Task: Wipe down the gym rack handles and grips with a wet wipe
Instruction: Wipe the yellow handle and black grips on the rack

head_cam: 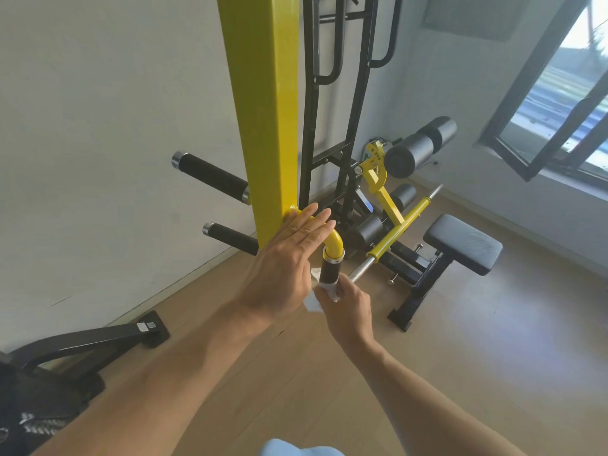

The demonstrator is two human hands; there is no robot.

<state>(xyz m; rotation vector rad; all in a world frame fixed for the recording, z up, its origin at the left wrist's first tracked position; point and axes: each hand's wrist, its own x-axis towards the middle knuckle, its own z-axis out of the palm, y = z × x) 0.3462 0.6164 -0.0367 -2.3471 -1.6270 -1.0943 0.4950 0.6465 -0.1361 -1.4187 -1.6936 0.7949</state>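
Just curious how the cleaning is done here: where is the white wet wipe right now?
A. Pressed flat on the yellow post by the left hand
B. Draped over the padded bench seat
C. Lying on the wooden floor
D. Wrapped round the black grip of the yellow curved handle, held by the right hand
D: the right hand holds the wet wipe round the black grip; the left hand lies open, without it.

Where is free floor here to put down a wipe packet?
Bare wood floor lies right of the right hand, in front of the bench seat. It is crowded behind the yellow post, around the foam rollers and barbell.
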